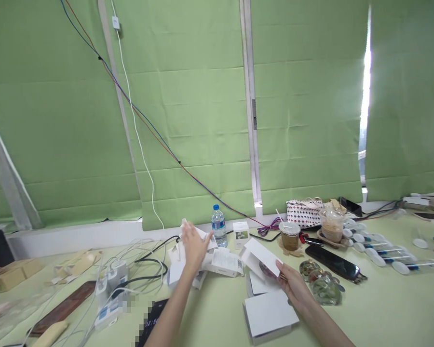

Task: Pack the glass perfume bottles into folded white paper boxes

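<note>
Currently | white box (257, 254) pinched in right hand (292, 284) | left hand (194, 246), fingers spread, over cartons (224, 263)

A person's bare left hand (194, 246), slender left forearm (177, 308), bare right hand (294, 286), slender right forearm (323, 325), perhaps a finger ring (282, 276).

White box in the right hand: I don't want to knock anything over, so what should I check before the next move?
1. Right hand gripping the white box: ok.
2. Left hand empty: cannot tell; it is at the pile of boxes.
3. Bottle upright and capped: ok.
4. Drink cup upright, lid on: ok.
5. Black cable tidied away: not ok; it lies loose near the pile.
</note>
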The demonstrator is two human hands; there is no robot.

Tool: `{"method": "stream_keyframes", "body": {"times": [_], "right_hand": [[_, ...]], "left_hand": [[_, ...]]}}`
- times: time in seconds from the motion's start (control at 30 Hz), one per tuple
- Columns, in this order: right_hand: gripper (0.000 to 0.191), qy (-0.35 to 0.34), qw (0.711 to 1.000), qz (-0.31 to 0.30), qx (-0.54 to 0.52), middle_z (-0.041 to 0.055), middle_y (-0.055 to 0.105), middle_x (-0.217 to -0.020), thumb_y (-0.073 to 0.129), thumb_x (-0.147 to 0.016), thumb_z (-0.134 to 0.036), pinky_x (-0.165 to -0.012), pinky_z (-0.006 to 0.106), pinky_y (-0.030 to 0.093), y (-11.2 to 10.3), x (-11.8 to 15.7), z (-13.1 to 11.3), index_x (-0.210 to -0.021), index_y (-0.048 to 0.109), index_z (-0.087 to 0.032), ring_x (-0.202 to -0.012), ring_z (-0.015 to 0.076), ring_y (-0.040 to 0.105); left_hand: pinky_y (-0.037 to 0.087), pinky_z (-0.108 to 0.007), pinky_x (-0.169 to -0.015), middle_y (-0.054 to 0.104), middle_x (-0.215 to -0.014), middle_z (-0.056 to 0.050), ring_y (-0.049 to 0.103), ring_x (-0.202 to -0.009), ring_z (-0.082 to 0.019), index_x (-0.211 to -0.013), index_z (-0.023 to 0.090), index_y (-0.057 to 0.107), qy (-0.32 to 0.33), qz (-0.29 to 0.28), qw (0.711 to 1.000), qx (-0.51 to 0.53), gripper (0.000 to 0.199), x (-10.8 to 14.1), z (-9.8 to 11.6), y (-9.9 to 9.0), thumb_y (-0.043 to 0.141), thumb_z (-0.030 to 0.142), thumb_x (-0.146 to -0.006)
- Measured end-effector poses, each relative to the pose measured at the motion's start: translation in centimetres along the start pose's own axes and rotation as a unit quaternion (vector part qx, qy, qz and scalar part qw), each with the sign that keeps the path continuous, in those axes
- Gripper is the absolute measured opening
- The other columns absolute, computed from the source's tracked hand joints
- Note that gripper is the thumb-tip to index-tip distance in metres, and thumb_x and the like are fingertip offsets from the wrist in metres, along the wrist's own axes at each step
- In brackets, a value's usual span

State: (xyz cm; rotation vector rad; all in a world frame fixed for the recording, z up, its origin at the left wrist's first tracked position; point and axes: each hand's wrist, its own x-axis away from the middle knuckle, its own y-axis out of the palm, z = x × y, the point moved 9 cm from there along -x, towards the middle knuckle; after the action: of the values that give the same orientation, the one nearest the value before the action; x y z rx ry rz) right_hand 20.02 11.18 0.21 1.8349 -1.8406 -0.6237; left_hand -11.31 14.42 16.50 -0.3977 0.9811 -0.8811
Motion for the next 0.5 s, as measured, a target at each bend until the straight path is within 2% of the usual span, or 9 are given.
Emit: {"method": "stream_keyframes", "body": {"times": [0.07, 0.17, 0.2, 0.27, 0.3, 0.37, 0.43, 0.5], "right_hand": [[0.019, 0.007, 1.0, -0.008, 0.0, 0.0011, 0.075, -0.077, 0.079, -0.069, -0.032, -0.055, 0.014, 0.057, 0.2, 0.1, 0.1, -0.081, 0.072, -0.019, -0.066, 0.0122, 0.069], [0.022, 0.019, 0.999, -0.03, 0.005, 0.0036, 0.075, -0.077, 0.079, -0.07, -0.033, -0.055, 0.013, 0.056, 0.7, 0.5, 0.2, -0.082, 0.072, -0.016, -0.065, 0.012, 0.069], [0.024, 0.022, 0.999, -0.039, 0.008, 0.0043, 0.075, -0.077, 0.079, -0.07, -0.034, -0.055, 0.014, 0.055, 0.8, 0.7, 0.2, -0.082, 0.072, -0.015, -0.064, 0.0123, 0.068], [0.028, 0.026, 0.998, -0.053, 0.014, 0.0052, 0.075, -0.077, 0.08, -0.068, -0.036, -0.056, 0.015, 0.056, 1.1, 1.0, 0.2, -0.083, 0.072, -0.013, -0.064, 0.0128, 0.068], [0.03, 0.026, 0.998, -0.058, 0.016, 0.0054, 0.075, -0.078, 0.081, -0.067, -0.036, -0.057, 0.015, 0.056, 1.1, 1.1, 0.1, -0.084, 0.072, -0.013, -0.064, 0.0127, 0.068], [0.033, 0.022, 0.998, -0.061, 0.02, 0.0053, 0.075, -0.083, 0.082, -0.065, -0.034, -0.06, 0.015, 0.056, 1.1, 1.2, -0.2, -0.087, 0.072, -0.012, -0.065, 0.0121, 0.068], [0.033, 0.018, 0.998, -0.059, 0.021, 0.0044, 0.075, -0.087, 0.083, -0.064, -0.033, -0.063, 0.014, 0.056, 1.0, 1.2, -0.4, -0.088, 0.073, -0.013, -0.067, 0.0115, 0.068], [0.03, 0.014, 0.998, -0.053, 0.035, 0.0029, 0.075, -0.088, 0.081, -0.066, -0.035, -0.064, 0.014, 0.056, 0.8, 1.3, -0.7, -0.087, 0.073, -0.015, -0.069, 0.0118, 0.068]], "left_hand": [[0.02, -0.047, -0.113, 0.025, -0.153, -0.018, 0.016, -0.142, -0.032, -0.143, 0.013, 0.026, 0.107, -0.082, 0.991, 0.009, 0.078, 2.6, 3.7, 2.7, 0.056, 0.049, -0.08], [0.041, -0.032, -0.102, 0.051, -0.138, -0.003, 0.048, -0.125, -0.026, -0.127, 0.031, 0.053, 0.234, -0.206, 0.95, 0.022, 0.072, 6.8, 8.9, 6.5, 0.078, 0.039, -0.06], [0.044, -0.03, -0.096, 0.056, -0.133, -0.001, 0.055, -0.117, -0.025, -0.119, 0.033, 0.059, 0.251, -0.225, 0.941, 0.019, 0.061, 7.7, 10.0, 7.3, 0.078, 0.032, -0.061], [0.048, -0.029, -0.088, 0.066, -0.118, -0.002, 0.064, -0.102, -0.023, -0.102, 0.03, 0.067, 0.254, -0.234, 0.938, -0.001, 0.03, 8.1, 11.2, 8.2, 0.067, 0.021, -0.073], [0.048, -0.029, -0.085, 0.068, -0.111, -0.003, 0.066, -0.096, -0.022, -0.096, 0.028, 0.069, 0.246, -0.229, 0.942, -0.015, 0.023, 7.7, 11.2, 8.2, 0.059, 0.016, -0.078], [0.047, -0.03, -0.083, 0.071, -0.1, -0.005, 0.067, -0.091, -0.022, -0.091, 0.025, 0.068, 0.219, -0.206, 0.953, -0.044, 0.026, 6.3, 10.4, 7.3, 0.048, 0.01, -0.083], [0.046, -0.03, -0.083, 0.07, -0.1, -0.006, 0.066, -0.094, -0.022, -0.093, 0.023, 0.066, 0.187, -0.175, 0.964, -0.074, 0.028, 4.3, 8.5, 5.4, 0.043, 0.008, -0.085], [0.045, -0.031, -0.082, 0.07, -0.099, -0.009, 0.066, -0.094, -0.023, -0.096, 0.02, 0.063, 0.144, -0.136, 0.974, -0.107, 0.027, 2.2, 5.8, 2.6, 0.038, 0.011, -0.089]]}}
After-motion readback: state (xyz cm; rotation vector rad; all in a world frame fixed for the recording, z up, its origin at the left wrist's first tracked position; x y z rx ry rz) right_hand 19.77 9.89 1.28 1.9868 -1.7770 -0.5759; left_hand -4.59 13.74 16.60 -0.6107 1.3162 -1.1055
